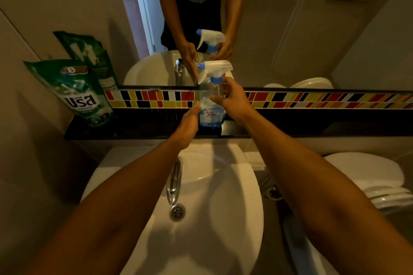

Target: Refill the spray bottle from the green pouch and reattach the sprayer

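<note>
A clear spray bottle (pixel 211 109) with a blue label stands upright on the dark ledge (pixel 138 127) behind the sink. Its white sprayer (pixel 214 69) with blue nozzle and collar sits on top. My right hand (pixel 232 100) wraps the bottle's upper body from the right. My left hand (pixel 188 120) is flat with fingers extended, its tips touching the bottle's left side. The green pouch (pixel 78 94) stands upright at the ledge's left end, leaning against the wall, well apart from both hands.
A white sink (pixel 223 219) with a chrome tap (pixel 174 178) and drain (pixel 177 211) lies below the ledge. A mirror (pixel 290 29) above a coloured tile strip (pixel 312 98) reflects the scene. A white toilet (pixel 368 176) stands at the right.
</note>
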Demonstrator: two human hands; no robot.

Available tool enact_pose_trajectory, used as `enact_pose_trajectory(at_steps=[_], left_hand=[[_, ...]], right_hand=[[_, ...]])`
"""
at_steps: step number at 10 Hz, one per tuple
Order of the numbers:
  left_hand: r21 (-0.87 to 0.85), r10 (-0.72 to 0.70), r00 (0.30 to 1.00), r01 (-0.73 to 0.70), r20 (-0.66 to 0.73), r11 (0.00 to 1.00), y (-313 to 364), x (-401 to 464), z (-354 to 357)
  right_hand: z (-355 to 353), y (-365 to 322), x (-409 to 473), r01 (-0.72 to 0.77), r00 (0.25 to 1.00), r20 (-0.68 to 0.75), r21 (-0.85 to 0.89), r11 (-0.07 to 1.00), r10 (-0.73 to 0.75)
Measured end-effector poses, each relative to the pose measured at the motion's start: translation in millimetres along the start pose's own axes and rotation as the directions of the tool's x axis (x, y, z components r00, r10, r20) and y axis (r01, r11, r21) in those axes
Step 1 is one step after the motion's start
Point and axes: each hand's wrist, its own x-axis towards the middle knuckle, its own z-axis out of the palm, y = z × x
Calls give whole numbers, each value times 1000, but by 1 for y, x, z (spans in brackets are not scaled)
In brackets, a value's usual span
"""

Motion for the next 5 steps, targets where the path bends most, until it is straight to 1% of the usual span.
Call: enact_pose_trajectory(at_steps=[2, 3, 4, 5], left_hand=[[44, 63, 998, -64, 26, 997, -11, 6, -2], [36, 72, 997, -73, 24, 997, -10, 2, -2], [65, 81, 996, -84, 38, 994, -9, 3, -2], [84, 85, 996, -86, 13, 993, -2, -4, -3]], right_hand=[[0, 1, 3, -6, 1000, -10, -7, 1000, 6], [0, 2, 1, -5, 1000, -9, 2, 1000, 5], [1, 2, -4, 7, 1000, 3, 24, 1000, -7], [2, -1, -18, 37, 999, -27, 43, 998, -36]])
